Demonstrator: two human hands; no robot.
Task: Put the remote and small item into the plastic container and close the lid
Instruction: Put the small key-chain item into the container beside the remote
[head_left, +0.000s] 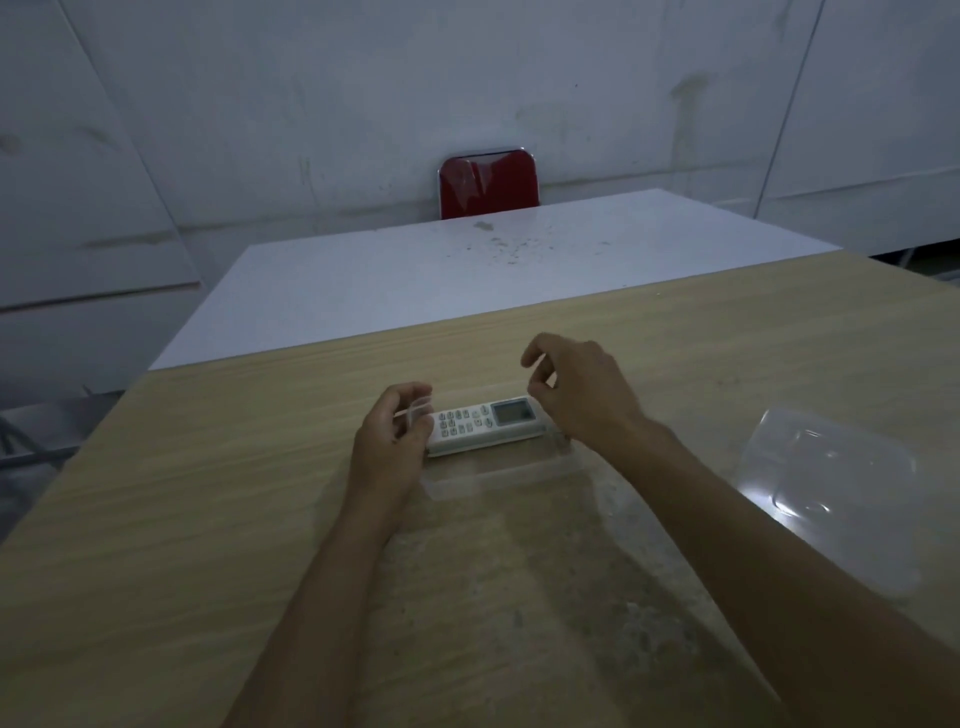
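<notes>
Remote (485, 424) is lying flat inside the clear plastic container (498, 475), keypad end right against the left hand's (387, 441) fingertips and screen end just under the right hand (582, 397). It looks like a light, stiff plastic bar, a bit slick, so I'd take it by the long side edges and not the screen. The container itself looks thin and flexy, hard to even see in this light, so I'd hold it by the rim corners.

Left fingers (415, 402) are curled in and seem to be pinching the container's rim at the corner, thumb on the near side. Could be the small item in there instead, honestly can't tell. Right fingers (540, 364) are loosely curled, partly open, hovering above the far end of the remote and holding nothing I can make out.

Lid (826, 493) sits well off to the right of the right hand on the wooden table (208, 519), so closing isn't done yet. It looks flimsy too, so I'd press along the edges.
</notes>
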